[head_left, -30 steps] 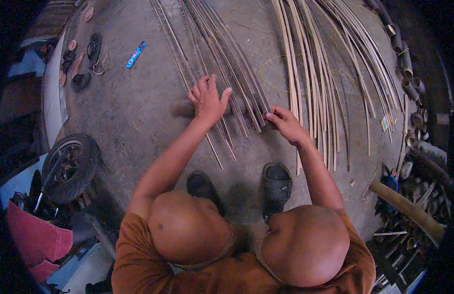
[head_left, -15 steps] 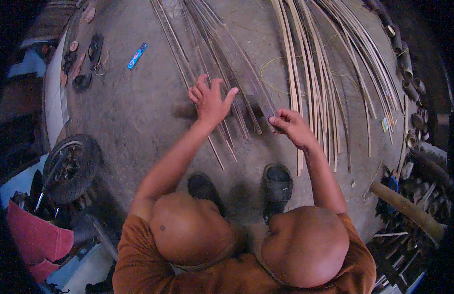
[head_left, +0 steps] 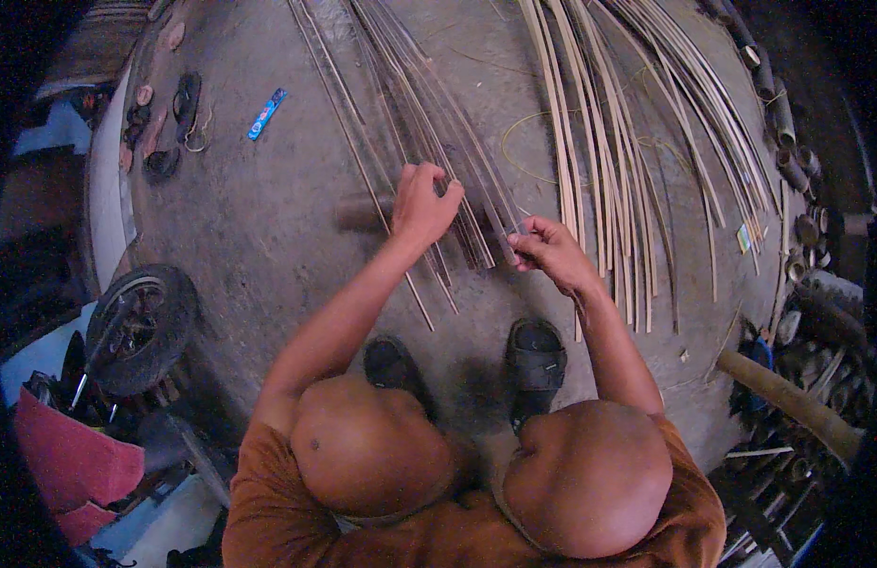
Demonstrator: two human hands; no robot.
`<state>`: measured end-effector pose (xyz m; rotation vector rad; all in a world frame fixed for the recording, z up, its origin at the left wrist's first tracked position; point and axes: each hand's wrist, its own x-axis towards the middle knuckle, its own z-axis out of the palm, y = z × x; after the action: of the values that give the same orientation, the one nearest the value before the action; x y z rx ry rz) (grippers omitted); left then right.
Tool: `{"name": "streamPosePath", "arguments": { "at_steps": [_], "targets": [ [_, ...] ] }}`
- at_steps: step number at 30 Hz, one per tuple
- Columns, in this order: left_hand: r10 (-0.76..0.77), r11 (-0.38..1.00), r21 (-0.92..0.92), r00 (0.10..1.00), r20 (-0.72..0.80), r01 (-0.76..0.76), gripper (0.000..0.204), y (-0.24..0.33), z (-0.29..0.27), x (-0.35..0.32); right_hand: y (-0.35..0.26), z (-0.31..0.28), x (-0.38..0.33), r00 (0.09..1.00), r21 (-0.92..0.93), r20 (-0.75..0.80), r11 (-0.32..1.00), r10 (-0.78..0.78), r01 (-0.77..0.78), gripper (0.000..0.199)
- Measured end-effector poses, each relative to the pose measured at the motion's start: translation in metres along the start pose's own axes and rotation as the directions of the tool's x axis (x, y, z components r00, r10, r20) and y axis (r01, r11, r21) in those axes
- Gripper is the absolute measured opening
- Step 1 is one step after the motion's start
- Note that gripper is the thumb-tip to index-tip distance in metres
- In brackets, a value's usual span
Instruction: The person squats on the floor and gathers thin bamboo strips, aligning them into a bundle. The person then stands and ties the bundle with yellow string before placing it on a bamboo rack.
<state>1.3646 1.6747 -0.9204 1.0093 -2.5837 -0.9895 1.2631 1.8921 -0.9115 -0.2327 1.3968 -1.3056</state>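
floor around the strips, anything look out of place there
Mildly: a bright blue packet lies slantwise on the grey floor, apart from the strips. A small colourful scrap lies near the right-hand strips' ends. Both look like stray litter.

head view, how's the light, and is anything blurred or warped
Head view: dim light, corners sunk to black; head view: thin strips near the centre look smeared; head view: the pale ledge at far left looks bowed.
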Motion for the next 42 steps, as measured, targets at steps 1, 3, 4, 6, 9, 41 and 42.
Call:
{"name": "streamPosePath", "arguments": {
  "at_steps": [1,3,4,6,9,41,42],
  "targets": [
    [0.034,0.998,0.058,0.999,-0.001,-0.034,0.032,0.004,-0.005,0.0,-0.002,0.002,-0.001,1.0,0.007,0.0,1.0,0.002,-0.002,0.014],
    [0.044,0.995,0.084,0.998,0.049,-0.048,0.032,0.006,-0.01,0.0,-0.007,0.005,-0.004,1.0,0.001,0.005,1.0,-0.001,0.001,0.015],
    [0.021,0.998,0.053,0.995,0.1,-0.026,0.032,0.005,-0.011,0.002,-0.009,0.006,-0.006,1.0,-0.003,0.007,1.0,-0.003,0.003,0.015],
    [-0.137,0.952,-0.234,0.96,0.244,0.196,0.032,0.006,-0.01,0.002,-0.013,0.009,-0.009,1.0,0.036,-0.002,0.999,0.003,-0.003,0.016],
    [-0.283,0.489,-0.649,0.81,0.514,0.582,0.034,0.012,-0.002,-0.003,-0.019,0.018,-0.012,1.0,0.061,0.017,0.998,-0.007,0.006,0.015],
    [0.036,0.959,-0.279,0.962,0.27,0.043,0.037,-0.008,0.001,0.006,-0.042,-0.001,-0.006,0.998,-0.041,-0.066,0.999,0.003,-0.006,0.021],
    [0.096,0.979,-0.194,0.979,0.182,-0.06,0.037,-0.015,0.003,0.004,-0.054,-0.004,-0.013,0.998,0.049,-0.056,0.998,-0.021,0.024,0.021]
  ]
}}
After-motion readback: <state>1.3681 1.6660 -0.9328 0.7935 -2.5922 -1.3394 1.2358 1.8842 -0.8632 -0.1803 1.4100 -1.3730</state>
